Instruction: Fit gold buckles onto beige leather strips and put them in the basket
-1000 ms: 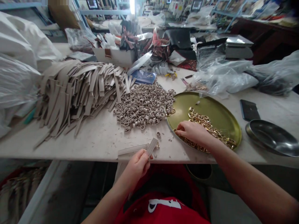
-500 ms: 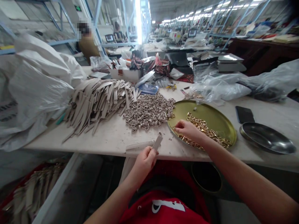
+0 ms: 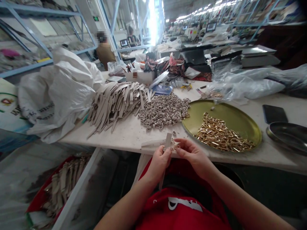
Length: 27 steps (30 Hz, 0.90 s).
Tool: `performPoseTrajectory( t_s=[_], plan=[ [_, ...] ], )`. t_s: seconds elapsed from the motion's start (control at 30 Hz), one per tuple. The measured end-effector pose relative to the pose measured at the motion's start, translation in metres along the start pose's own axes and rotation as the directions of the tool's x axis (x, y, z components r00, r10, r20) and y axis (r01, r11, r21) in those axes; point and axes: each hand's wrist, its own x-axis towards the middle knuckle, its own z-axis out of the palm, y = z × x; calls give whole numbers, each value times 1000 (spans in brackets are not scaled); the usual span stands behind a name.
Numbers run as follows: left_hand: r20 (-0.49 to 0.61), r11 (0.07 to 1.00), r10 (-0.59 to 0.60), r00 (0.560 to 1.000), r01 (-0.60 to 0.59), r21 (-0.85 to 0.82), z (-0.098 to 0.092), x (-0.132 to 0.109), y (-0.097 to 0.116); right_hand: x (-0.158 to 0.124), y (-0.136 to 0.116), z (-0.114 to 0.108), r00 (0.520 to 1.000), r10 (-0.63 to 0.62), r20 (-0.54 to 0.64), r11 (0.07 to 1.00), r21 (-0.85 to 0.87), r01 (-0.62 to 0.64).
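Observation:
At the table's front edge my left hand is closed on a flat grey-beige strap, whose upper end stands up past the fingers and whose tail hangs below. My right hand is beside it, thumb and fingers pinched on a small shiny metal buckle close to the strap. The buckle is partly hidden by the fingers. A round gold tray to the right bears a heap of gold buckles. Small grey loops are piled left of the tray, and a stack of similar straps lies farther left.
A clear ruler-like strip lies behind my hands. A phone and a dark metal bowl are at the right. Plastic bags lie behind the tray. A white sack stands left, above a red container of straps.
My right hand has come from the tray to my left hand, with a buckle in its fingers. The view has swung left.

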Motion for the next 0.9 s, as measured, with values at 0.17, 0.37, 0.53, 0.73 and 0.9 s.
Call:
performPoseTrajectory(
  t_s=[0.17, 0.37, 0.53, 0.73, 0.9],
  plan=[
    [56, 999, 1, 998, 2, -51, 4, -4, -4, -1, 8, -5, 999, -41, 7, 997, -67, 41],
    [55, 910, 162, 985, -170, 377, -5, 0, 5, 0, 11, -15, 988, -131, 86, 951, -270, 150],
    [122, 865, 197, 973, -231, 446, -20, 0, 7, 7, 4, -15, 999, 37, -16, 999, 34, -36],
    [185, 739, 133, 974, -222, 636, -26, -5, 4, 14, 11, -10, 945, 325, -29, 852, 443, -279],
    [189, 788, 111, 976, -202, 581, -22, 2, 5, 6, 24, 1, 963, 266, -37, 931, 269, -246]
  ],
)
